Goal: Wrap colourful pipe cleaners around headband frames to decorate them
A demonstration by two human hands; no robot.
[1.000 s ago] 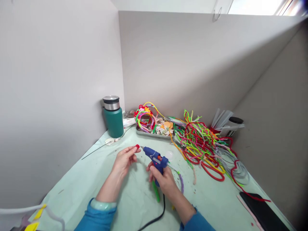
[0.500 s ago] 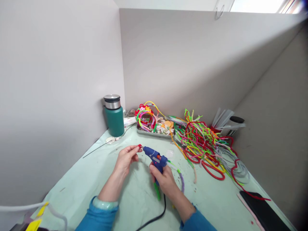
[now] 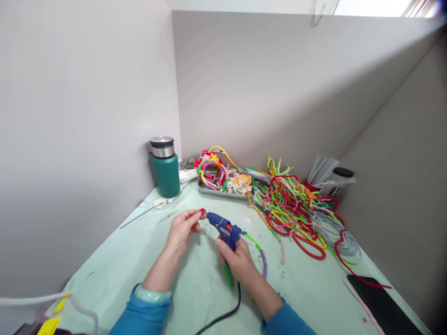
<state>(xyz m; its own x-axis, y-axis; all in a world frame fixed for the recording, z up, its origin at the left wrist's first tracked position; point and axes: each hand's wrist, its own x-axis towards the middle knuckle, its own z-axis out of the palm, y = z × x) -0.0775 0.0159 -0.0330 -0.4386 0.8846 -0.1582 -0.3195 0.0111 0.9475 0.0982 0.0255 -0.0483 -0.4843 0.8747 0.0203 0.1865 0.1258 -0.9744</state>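
Note:
My right hand [image 3: 239, 260] is wrapped round the handle of a blue glue gun [image 3: 223, 229]. A whitish glue stick [image 3: 246, 238] sticks out of its rear, and a black cord [image 3: 226, 314] runs from the handle toward me. Pinched between the thumb and fingertips of my left hand [image 3: 183, 230] is a small red fuzzy piece [image 3: 202, 211], its shape too small to make out. The gun's nozzle meets or nearly meets this piece. Under my right hand lies a green and purple fuzzy strip [image 3: 264, 265], partly hidden by the hand and gun.
A metal tray [image 3: 223, 193] holds fuzzy rings and small scraps. Left of it stands a green bottle [image 3: 165, 173]. A tangled heap of coloured pipe cleaners [image 3: 289, 204] spreads to the right, before a cup of clear sticks [image 3: 323, 174]. A black phone-like slab [image 3: 380, 304] lies at front right.
Both hands stay almost in place, with the glue gun's nozzle still at the red piece. The whole view has shifted very slightly.

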